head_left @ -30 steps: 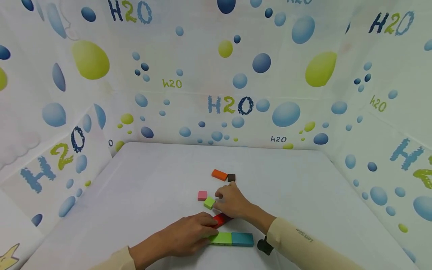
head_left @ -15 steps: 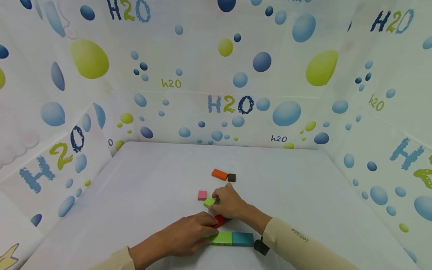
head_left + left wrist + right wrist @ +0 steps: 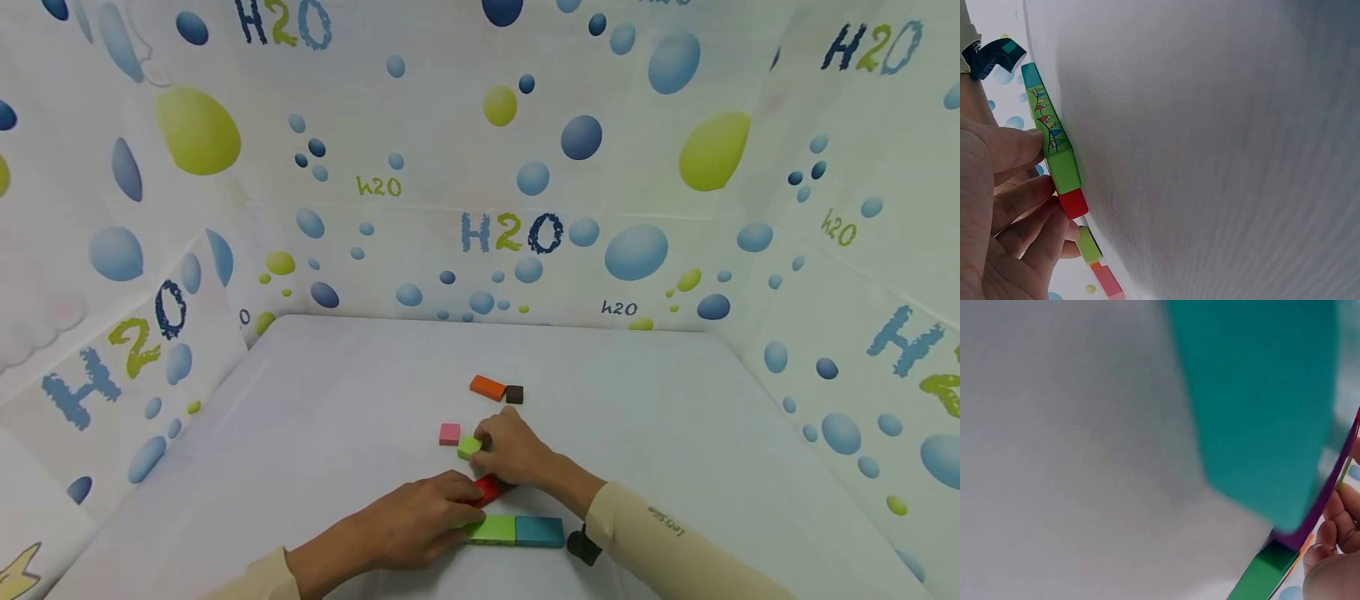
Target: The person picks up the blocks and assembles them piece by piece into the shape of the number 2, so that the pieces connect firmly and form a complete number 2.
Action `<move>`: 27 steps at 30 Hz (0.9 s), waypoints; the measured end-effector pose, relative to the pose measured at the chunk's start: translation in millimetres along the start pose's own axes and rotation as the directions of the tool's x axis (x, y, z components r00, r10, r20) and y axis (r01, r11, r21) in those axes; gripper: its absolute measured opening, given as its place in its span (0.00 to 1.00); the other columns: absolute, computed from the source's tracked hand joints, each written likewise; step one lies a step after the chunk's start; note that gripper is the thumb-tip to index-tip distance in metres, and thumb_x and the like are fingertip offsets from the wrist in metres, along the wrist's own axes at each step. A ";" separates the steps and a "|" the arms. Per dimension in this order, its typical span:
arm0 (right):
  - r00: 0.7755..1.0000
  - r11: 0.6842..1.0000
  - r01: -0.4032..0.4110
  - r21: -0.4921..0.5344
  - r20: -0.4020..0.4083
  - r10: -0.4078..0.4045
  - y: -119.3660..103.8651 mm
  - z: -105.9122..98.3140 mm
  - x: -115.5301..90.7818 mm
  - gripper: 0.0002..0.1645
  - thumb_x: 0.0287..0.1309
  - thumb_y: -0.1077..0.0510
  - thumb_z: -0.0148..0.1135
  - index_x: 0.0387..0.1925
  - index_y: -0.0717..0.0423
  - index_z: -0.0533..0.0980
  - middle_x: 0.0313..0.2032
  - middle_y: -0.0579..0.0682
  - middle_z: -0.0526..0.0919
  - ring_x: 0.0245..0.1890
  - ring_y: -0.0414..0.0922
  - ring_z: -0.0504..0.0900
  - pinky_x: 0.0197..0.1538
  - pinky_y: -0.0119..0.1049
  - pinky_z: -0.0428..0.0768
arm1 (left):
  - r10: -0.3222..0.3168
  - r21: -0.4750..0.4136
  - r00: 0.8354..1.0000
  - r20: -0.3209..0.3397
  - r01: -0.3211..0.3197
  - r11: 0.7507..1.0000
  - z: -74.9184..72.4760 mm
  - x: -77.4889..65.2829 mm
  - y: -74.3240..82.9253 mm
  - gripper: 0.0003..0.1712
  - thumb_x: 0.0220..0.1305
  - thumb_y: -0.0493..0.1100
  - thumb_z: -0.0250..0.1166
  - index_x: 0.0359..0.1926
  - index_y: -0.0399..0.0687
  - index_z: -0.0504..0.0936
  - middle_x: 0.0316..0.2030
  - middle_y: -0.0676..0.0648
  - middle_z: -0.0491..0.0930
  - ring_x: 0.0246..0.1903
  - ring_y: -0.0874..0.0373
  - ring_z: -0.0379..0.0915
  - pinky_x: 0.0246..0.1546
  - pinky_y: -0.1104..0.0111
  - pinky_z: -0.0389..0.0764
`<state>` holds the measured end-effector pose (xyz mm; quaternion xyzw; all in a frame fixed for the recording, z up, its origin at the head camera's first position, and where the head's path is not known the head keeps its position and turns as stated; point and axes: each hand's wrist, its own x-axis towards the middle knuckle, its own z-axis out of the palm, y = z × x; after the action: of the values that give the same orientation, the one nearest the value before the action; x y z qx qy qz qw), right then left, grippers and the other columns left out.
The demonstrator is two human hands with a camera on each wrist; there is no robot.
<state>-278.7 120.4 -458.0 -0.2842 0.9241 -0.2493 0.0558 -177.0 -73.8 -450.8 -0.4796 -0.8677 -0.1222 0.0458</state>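
My left hand (image 3: 420, 521) grips a long light green block (image 3: 491, 530) with a bunting print, thumb on its near side. Another of its fingertips touches a red block (image 3: 491, 490), which lies at an angle behind. Between my right hand's (image 3: 517, 450) thumb and finger is a small light green block (image 3: 469, 448). A teal block (image 3: 539, 532) adjoins the long green one. In the right wrist view, a purple block (image 3: 1322, 503) and a dark green block (image 3: 1265, 569) run past my right fingers; the right hand and wrist hide these from the head view.
A pink block (image 3: 449, 434) lies left of the small green one. Farther back are an orange block (image 3: 488, 387) and a dark brown block (image 3: 514, 395), touching or nearly so. A black wrist camera (image 3: 583, 547) hangs under the right forearm. Printed curtains enclose the white table (image 3: 360, 367).
The right fingers have closed on the small light green block, which has shifted slightly right and away from me. The left hand keeps its place.
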 end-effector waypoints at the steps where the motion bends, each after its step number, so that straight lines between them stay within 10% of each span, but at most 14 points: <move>1: 1.000 1.000 -0.001 -0.005 -0.006 0.001 1.8 -0.2 0.5 0.17 0.56 0.54 0.70 0.45 0.58 0.84 0.32 0.42 0.81 0.40 0.41 0.70 0.38 0.31 0.76 | 0.001 -0.001 1.000 0.000 -0.001 1.000 0.0 0.2 -0.3 0.17 0.65 0.41 0.70 0.55 0.53 0.86 0.56 0.52 0.80 0.56 0.60 0.74 0.54 0.70 0.81; 27: 0.988 0.999 0.013 -0.052 -0.154 -0.021 43.6 -26.9 -6.2 0.18 0.61 0.55 0.69 0.50 0.58 0.84 0.39 0.46 0.84 0.41 0.42 0.70 0.44 0.36 0.76 | -0.031 -0.018 0.999 0.034 0.032 0.999 -0.3 1.4 -1.7 0.17 0.67 0.42 0.68 0.56 0.55 0.86 0.57 0.53 0.80 0.58 0.60 0.74 0.55 0.66 0.81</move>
<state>-301.8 166.5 -456.3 -0.2731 0.9293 -0.2472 -0.0254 -179.1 -73.6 -450.5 -0.4684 -0.8746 -0.1228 0.0246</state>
